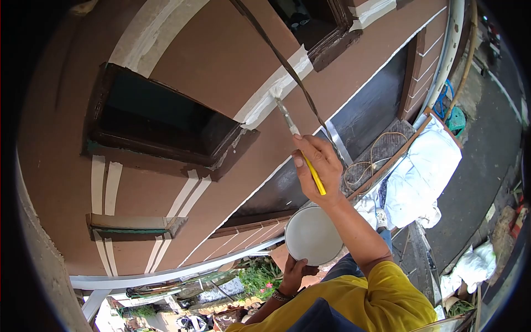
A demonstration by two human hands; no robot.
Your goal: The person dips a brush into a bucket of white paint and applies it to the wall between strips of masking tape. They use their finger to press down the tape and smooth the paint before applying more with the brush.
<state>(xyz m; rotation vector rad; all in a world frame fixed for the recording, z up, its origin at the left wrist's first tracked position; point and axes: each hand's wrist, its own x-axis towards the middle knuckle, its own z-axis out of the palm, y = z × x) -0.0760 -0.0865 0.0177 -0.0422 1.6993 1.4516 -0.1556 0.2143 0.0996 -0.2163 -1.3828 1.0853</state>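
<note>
My right hand (322, 166) grips a paintbrush (287, 119) with a yellow handle, its fingers wrapped near the ferrule. White paint coats the bristles, which touch a pale band (260, 108) on the brown wall. Wet-looking white paint lies along part of that band between two dark-framed windows. Lower down, my left hand (297, 272) holds a round bucket (314, 235) by its near side, thumb over the rim. Whitish paint appears inside the bucket. How the fingers sit beneath it is hidden.
A dark cable (285, 63) hangs diagonally close to the brush. The left window (155, 113) has a protruding dark frame. Below are a ledge with coiled cord (368, 163), white sheeting (423, 171), a grey road (470, 182) and plants (260, 279).
</note>
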